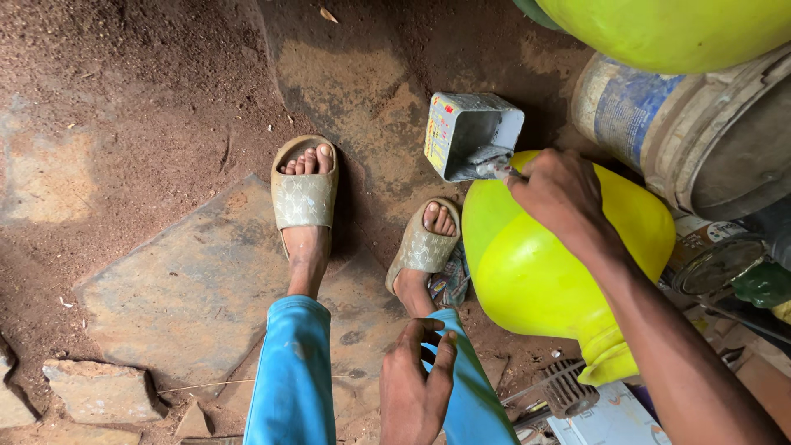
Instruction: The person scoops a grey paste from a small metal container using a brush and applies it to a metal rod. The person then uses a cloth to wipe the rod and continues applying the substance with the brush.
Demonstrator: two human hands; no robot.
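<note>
Right hand (560, 194): fingers curled tight around the handle of a brush (497, 168), gripping it over the top of a yellow pot (544, 272); the forearm runs in from the lower right corner.
Brush: its head is dipped into a small square tin (471, 133); the bristles cannot be made out.
Square tin: grey inside, with a coloured printed side, tilted on the dirt floor (124, 99) just beyond the pot.
Yellow pot: glossy, bright yellow-green, lying on its side with its neck toward the person, just beside the right foot.
Left hand (416, 383): holds nothing, fingers loosely bent and resting on the right knee of the blue trousers (292, 379).
Feet: both in grey patterned sandals (304, 194), planted on a flat stone slab (189, 280) set in the red earth.
Surroundings: a second yellow pot (667, 29) at the top edge, a worn plastic bucket (700, 132) to the right, a small round tin lid (715, 264) below it, loose stones (103, 391) at lower left.
</note>
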